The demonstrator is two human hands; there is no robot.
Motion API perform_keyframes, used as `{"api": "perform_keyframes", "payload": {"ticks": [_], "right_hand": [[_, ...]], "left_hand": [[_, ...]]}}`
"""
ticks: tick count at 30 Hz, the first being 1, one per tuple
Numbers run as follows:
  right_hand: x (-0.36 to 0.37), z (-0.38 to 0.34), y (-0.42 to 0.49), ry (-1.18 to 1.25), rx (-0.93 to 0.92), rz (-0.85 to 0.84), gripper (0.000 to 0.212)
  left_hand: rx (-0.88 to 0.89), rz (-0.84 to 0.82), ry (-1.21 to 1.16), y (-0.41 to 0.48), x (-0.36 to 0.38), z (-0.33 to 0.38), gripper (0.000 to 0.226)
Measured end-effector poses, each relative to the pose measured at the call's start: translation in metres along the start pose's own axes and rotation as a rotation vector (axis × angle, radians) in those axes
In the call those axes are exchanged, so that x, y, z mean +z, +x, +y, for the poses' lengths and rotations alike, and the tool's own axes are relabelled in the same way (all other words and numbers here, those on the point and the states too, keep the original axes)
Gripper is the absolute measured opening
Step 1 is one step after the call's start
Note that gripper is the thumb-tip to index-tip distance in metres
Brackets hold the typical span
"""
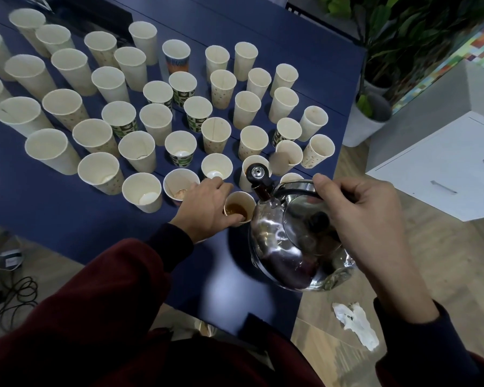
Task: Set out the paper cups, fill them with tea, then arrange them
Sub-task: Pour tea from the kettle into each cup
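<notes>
Left hand (204,208) grips tea-filled cup (238,208); right hand (358,219) holds kettle (294,244).

Upright paper cups (156,122), kettle (285,247) beside tea-filled cup (236,208)

Pretty dim, soft overhead light on my feed, glare on the kettle (288,247), blurry sleeves, fisheye-warped edges.

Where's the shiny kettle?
In the head view, the kettle hangs over the near right corner of the blue table, held by the right hand, just right of the tea cup the left hand holds.
</notes>
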State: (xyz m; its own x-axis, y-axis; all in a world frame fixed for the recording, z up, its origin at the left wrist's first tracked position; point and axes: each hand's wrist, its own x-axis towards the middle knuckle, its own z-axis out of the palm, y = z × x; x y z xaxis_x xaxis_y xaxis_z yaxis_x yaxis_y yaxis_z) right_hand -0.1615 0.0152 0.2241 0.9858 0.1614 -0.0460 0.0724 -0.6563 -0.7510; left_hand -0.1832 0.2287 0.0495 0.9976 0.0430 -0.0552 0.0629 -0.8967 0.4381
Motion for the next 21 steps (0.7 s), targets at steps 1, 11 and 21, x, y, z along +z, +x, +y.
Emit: {"api": "perform_keyframes", "payload": {"ticks": [1, 11, 21], "right_hand": [[0.001, -0.001, 0.000, 0.006, -0.010, 0.010, 0.041], [0.014, -0.023, 0.010, 0.019, -0.172, -0.081, 0.044], [0.021, -0.033, 0.016, -0.056, -0.321, -0.302, 0.047]], "left_hand": [[0.006, 0.029, -0.011, -0.002, -0.002, -0.002, 0.070], [-0.182, 0.367, -0.058, -0.041, -0.030, -0.034, 0.044], [-0.376, 0.271, -0.030, -0.103, -0.002, -0.024, 0.075]]}}
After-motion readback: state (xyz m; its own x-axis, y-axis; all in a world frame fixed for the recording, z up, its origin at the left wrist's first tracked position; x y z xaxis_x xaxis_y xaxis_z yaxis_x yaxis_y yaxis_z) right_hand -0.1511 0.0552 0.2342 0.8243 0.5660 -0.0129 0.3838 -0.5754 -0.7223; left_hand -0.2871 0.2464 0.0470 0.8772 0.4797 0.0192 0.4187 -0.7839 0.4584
